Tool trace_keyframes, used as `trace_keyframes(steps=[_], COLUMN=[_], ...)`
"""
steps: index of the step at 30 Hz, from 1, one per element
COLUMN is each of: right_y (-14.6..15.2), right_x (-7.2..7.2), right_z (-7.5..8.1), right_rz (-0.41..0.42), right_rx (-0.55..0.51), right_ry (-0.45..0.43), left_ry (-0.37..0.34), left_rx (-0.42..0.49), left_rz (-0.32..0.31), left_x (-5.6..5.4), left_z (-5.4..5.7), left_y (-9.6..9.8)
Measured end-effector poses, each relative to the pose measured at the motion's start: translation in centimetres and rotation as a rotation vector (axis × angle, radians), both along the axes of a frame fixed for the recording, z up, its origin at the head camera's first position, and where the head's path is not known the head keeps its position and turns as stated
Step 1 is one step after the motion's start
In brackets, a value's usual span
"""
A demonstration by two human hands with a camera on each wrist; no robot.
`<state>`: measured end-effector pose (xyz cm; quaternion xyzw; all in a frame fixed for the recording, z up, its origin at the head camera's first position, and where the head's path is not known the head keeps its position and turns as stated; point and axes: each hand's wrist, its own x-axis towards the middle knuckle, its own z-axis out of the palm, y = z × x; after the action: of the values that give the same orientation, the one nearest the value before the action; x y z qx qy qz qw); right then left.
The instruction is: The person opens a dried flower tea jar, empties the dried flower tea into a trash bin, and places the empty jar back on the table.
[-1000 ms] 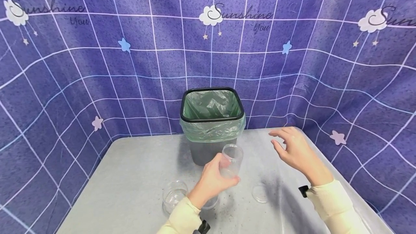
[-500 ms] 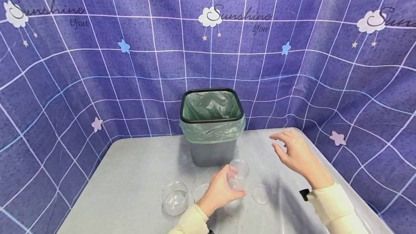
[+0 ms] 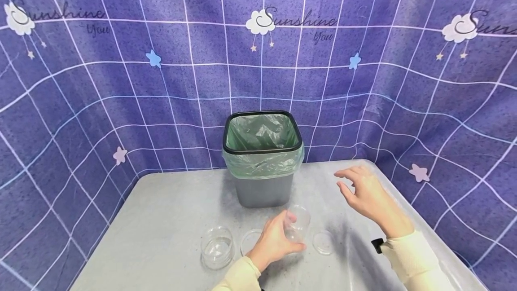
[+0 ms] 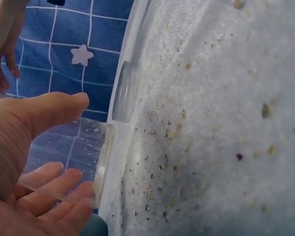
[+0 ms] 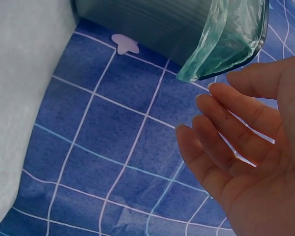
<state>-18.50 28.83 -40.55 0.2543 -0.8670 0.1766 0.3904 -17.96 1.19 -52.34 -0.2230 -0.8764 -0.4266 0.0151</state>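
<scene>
My left hand [image 3: 276, 239] grips a clear plastic jar [image 3: 298, 228] by its side, low in front of the bin, thumb and fingers curled round it. In the left wrist view the clear wall of the jar [image 4: 71, 142] shows small specks, and its base is at or just above the table; contact cannot be told. A clear round lid [image 3: 323, 242] lies just right of the jar. Left of the hand stands a second clear round container [image 3: 217, 248], beside a clear disc [image 3: 249, 239] partly hidden by the hand. My right hand [image 3: 365, 196] hovers with loosely bent fingers, holding nothing.
A grey bin [image 3: 264, 190] with a black rim and green liner bag [image 3: 262, 165] stands at the table's back. Small dark and yellowish crumbs [image 4: 172, 128] are scattered over the grey tabletop [image 3: 161, 219]. A blue-purple gridded curtain [image 3: 181, 80] encloses the back and sides.
My left hand has brought the jar down and slightly right, from in front of the bin toward the table. The right hand has barely moved.
</scene>
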Motion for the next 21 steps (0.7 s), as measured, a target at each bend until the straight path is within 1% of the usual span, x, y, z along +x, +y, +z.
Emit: trace_keyframes(steps=[3, 8, 10, 16, 21], right_y=[0.0, -0.1, 0.0, 0.0, 0.0], right_x=[0.0, 0.0, 0.0, 0.1, 0.2], right_z=[-0.1, -0.2, -0.2, -0.4, -0.3], right_rz=[-0.002, -0.004, -0.007, -0.013, -0.018], right_rx=[0.001, 0.0, -0.001, 0.001, -0.005], right_ry=[0.004, 0.004, 0.0, -0.014, -0.017], left_ry=[-0.038, -0.038, -0.031, -0.072, -0.032], left_rx=[-0.009, 0.001, 0.011, 0.017, 0.01], left_rz=[0.009, 0.01, 0.001, -0.028, -0.027], left_x=[0.1, 0.2, 0.3, 0.4, 0.0], left_z=[-0.2, -0.5, -0.8, -1.6, -1.8], left_y=[0.1, 0.3, 0.5, 0.5, 0.5])
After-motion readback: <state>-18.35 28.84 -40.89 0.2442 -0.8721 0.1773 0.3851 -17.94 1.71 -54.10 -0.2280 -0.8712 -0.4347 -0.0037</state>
